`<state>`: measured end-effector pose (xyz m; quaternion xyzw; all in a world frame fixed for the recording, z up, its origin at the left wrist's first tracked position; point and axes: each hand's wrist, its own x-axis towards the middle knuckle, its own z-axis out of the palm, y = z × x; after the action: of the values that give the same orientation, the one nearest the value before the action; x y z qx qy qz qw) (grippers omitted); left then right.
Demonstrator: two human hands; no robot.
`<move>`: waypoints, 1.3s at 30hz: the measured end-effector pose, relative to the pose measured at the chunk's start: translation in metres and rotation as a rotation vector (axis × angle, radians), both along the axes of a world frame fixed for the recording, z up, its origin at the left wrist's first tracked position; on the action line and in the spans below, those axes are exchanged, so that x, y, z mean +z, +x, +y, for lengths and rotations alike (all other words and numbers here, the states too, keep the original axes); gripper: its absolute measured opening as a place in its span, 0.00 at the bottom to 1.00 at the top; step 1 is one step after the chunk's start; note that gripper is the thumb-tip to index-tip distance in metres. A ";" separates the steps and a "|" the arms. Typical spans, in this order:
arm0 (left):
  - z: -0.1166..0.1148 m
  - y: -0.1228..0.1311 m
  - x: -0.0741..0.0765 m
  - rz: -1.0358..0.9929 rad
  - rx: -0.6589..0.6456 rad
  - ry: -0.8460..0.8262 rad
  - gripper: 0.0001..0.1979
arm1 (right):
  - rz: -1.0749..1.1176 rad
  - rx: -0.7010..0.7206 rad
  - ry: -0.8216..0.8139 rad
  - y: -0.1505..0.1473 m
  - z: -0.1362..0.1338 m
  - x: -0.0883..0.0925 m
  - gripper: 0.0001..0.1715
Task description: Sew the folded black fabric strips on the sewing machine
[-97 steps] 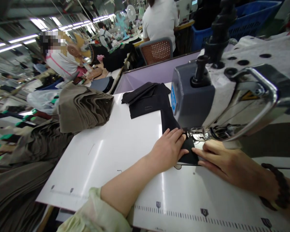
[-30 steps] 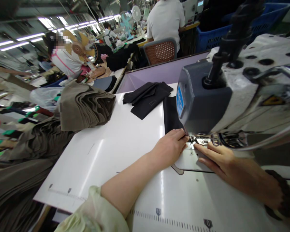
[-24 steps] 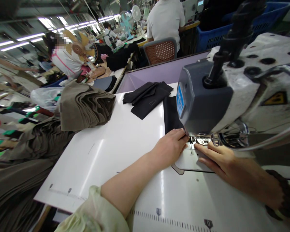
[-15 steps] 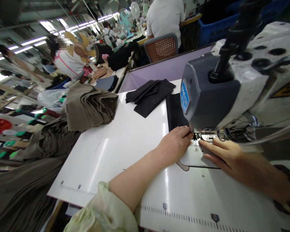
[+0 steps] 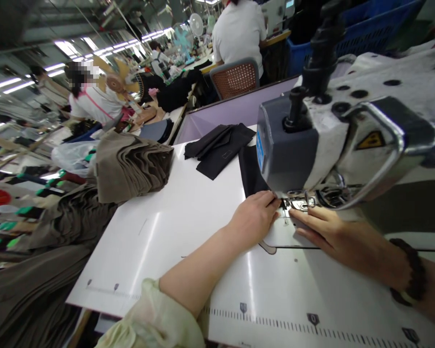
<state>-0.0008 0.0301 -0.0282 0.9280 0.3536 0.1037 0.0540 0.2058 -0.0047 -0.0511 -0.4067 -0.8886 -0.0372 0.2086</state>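
Observation:
A sewing machine stands at the right of the white table. My left hand lies at its needle area, fingers bent and pressed together at the near end of a black fabric piece; the fingertips are partly hidden, and what they pinch cannot be made out. My right hand rests flat on the metal plate just right of the needle, fingers stretched out and slightly apart. Folded black pieces lie farther back on the table.
A stack of brown fabric sits at the table's left edge, with more brown cloth hanging below. A purple partition runs behind. Beyond are a chair, a seated person in white and blue crates.
The view has shifted slightly, so the machine appears farther left and more of its metal guard shows. Both hands keep nearly the same place at the needle area.

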 end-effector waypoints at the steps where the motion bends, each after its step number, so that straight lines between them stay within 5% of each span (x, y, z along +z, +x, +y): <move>1: -0.006 0.000 0.005 0.033 0.012 -0.009 0.12 | 0.020 0.018 0.000 0.001 0.000 0.002 0.19; 6: -0.046 0.001 0.026 0.175 -0.070 -0.010 0.14 | 0.097 0.217 0.000 0.005 -0.005 0.012 0.17; 11: -0.064 -0.001 0.024 0.175 -0.230 0.051 0.11 | 0.063 0.340 -0.015 0.004 -0.013 0.021 0.18; 27: -0.051 -0.003 0.010 0.109 -0.234 0.046 0.14 | 0.045 0.327 0.016 0.001 -0.014 0.017 0.17; 39: -0.021 -0.002 0.010 0.079 -0.164 -0.017 0.14 | 0.005 0.107 -0.024 0.001 -0.003 -0.002 0.18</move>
<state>-0.0024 0.0093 -0.0180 0.9567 0.2793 0.0592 0.0564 0.2069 -0.0079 -0.0532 -0.3610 -0.9091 -0.0145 0.2075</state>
